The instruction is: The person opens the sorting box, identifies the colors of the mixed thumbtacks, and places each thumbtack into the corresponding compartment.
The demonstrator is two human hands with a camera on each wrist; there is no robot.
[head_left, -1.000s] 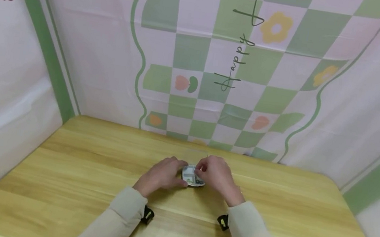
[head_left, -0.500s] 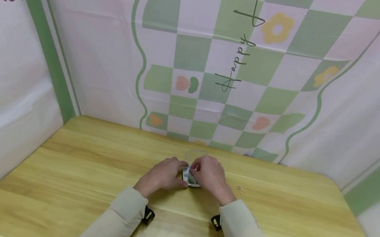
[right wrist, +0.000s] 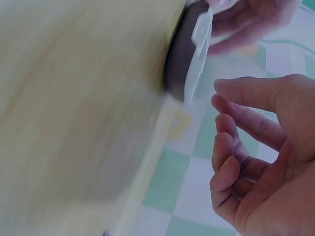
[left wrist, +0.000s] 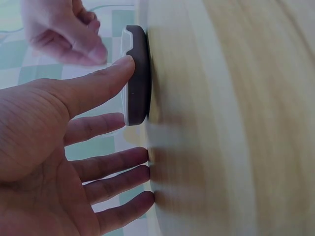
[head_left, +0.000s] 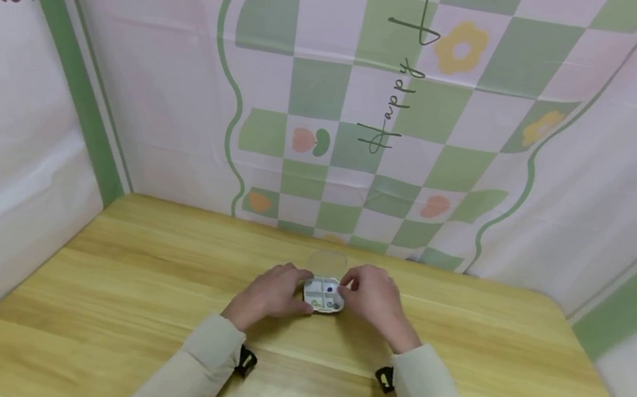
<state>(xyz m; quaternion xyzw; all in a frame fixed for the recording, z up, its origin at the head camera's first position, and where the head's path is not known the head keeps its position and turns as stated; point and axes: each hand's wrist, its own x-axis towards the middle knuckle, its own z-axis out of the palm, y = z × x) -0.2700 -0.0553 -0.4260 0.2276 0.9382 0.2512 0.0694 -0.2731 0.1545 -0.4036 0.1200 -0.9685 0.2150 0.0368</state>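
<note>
Small pill box [head_left: 324, 295] sits flat on the wooden tabletop [head_left: 153, 311], about midway between the left and right edges and closer to the far edge than the near one. Its clear lid [head_left: 328, 263] is flipped open toward the far edge, so the compartments face up; a blue bit and a few small pieces show inside, too small to name.

Left hand [head_left: 270, 294] is on the box's left side. In the left wrist view the thumb [left wrist: 106, 78] presses the box's dark rim [left wrist: 139, 73], the other fingers straight and spread, tips on the table; nothing is gripped.

Right hand [head_left: 372, 296] is just beside the box's right side, fingers loosely curled and holding nothing; in the right wrist view its fingertips [right wrist: 231, 88] are apart from the lid [right wrist: 199, 56].

Key relation: the box lies between the two hands, left touching it, right just off it. The hinge side faces the far edge, the open side faces the person.
</note>
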